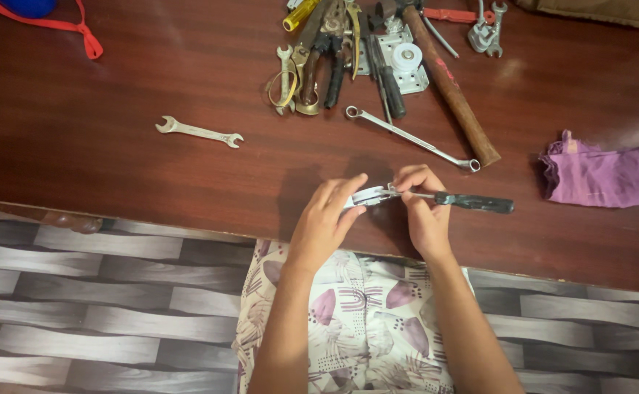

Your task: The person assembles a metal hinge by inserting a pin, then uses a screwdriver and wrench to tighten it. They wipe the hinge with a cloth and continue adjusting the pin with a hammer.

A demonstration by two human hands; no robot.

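Left hand (324, 219) pinches a small silvery metal fitting (369, 195) at the near edge of the counter (115, 109), right hand (421, 208) closed on a screwdriver (472, 202) shaft — fitting judged light, rigid, slick — best held by its flat sides.

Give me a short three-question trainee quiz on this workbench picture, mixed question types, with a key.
1. True or false: the open-ended spanner lying alone on the table is touched by the left hand.
2. Multiple choice: the tool with the dark handle, the screwdriver, is gripped by which hand? A) right hand B) left hand C) neither
3. Fill in: the crumpled cloth at the right edge of the table is ____ in colour.

Key
1. False: it lies apart, to the left of both hands; the left hand holds a small metal part.
2. A
3. purple
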